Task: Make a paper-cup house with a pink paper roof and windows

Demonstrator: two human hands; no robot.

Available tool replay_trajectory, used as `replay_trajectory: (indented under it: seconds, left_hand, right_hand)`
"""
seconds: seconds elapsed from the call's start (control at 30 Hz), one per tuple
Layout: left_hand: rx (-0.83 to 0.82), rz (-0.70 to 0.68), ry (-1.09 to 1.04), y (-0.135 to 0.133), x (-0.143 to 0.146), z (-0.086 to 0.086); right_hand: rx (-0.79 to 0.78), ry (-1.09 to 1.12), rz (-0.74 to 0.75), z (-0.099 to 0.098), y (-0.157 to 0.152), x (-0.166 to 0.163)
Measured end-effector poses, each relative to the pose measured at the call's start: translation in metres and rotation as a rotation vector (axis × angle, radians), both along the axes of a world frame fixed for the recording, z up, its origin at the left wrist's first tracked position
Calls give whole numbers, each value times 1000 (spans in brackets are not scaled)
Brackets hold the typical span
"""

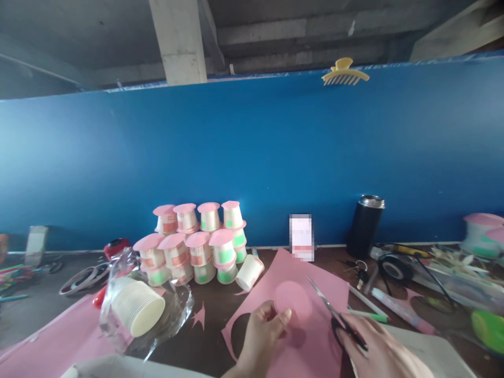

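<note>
Pink paper disc (294,300), round and matte, is pinched at its lower left edge between the thumb and fingers of the left hand (262,331), just over the middle of the pink sheet (291,265). The sheet lies flat on a dark tabletop, with a round hole cut in its lower left part. The right hand (378,352) is closed around the black handles of the scissors (334,315) over the sheet's right side. The steel blades point toward the disc; whether they are parted cannot be told. Behind the sheet, to its left, stand stacked paper cups (197,244) capped in pink. Left of the sheet lie ribbed white cups (136,307) in crinkled clear plastic. Behind its right corner stands a black cylindrical flask (365,226).
</note>
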State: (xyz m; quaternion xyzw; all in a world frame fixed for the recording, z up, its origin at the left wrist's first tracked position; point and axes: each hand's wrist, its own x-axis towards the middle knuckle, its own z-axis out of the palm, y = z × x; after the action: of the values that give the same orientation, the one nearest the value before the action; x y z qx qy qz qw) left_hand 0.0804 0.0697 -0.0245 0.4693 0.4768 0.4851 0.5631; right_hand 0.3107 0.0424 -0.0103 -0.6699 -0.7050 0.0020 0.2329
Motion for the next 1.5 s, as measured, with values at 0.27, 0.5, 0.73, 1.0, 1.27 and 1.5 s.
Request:
replay_trajectory:
  seconds: [0.27, 0.5, 0.73, 1.0, 1.27, 1.5]
  left_hand:
    - [7, -2, 33, -2, -2, 0]
    - [23, 28, 81, -4, 0, 9]
    - [-2, -10, 51, -4, 6, 6]
    - [-64, -60, 111, -7, 11, 0]
    - [64, -6, 504, -25, 12, 15]
    - [147, -43, 981, -39, 11, 20]
  right_hand:
    - [-47, -160, -83, 7, 3, 21]
    - [189, -255, 31, 9, 9, 21]
    - [409, -164, 204, -3, 11, -4]
    - [312, -24, 369, 4, 7, -13]
    - [161, 129, 355, 3, 7, -19]
    - [39, 194, 449, 9, 1, -35]
